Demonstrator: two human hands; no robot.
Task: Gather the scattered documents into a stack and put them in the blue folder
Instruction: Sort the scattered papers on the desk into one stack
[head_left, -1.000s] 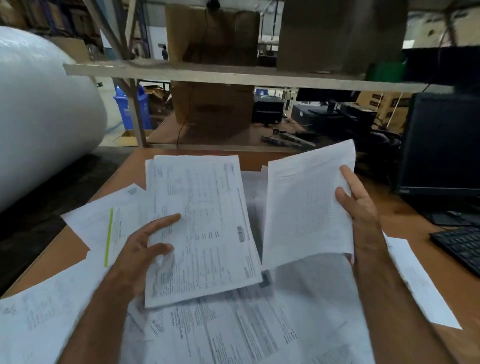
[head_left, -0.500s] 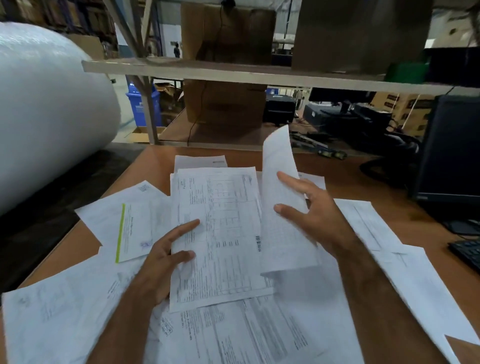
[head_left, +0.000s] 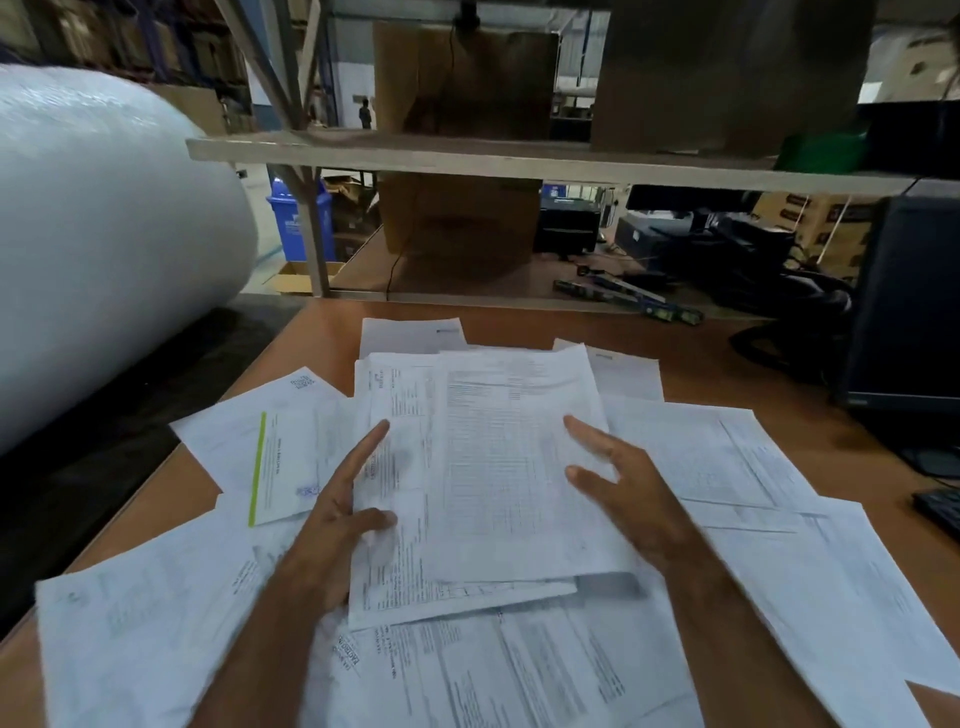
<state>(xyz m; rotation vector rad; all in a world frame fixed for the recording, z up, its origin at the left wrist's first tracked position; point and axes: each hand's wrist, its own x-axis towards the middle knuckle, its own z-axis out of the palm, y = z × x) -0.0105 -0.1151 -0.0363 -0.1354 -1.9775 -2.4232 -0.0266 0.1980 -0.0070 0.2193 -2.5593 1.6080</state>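
Observation:
White printed documents lie scattered over the brown table (head_left: 702, 359). In the middle, a small stack of documents (head_left: 511, 467) has one sheet freshly laid on another. My left hand (head_left: 335, 525) holds the stack at its left edge, thumb on top and index finger stretched along the side. My right hand (head_left: 626, 499) touches the top sheet's right edge with straight, spread fingers. A sheet with a green stripe (head_left: 285, 462) lies to the left. Other loose sheets (head_left: 727, 457) spread to the right and near me. No blue folder is in view.
A big white wrapped roll (head_left: 104, 260) fills the left side. A dark monitor (head_left: 909, 312) and a keyboard corner (head_left: 940, 509) stand at the right. A wooden shelf (head_left: 467, 156) with cardboard boxes crosses above the table's far edge, with cables behind it.
My right hand carried the lifted sheet leftward, laid it onto the sheet in my left hand, and let go. My left hand kept its hold.

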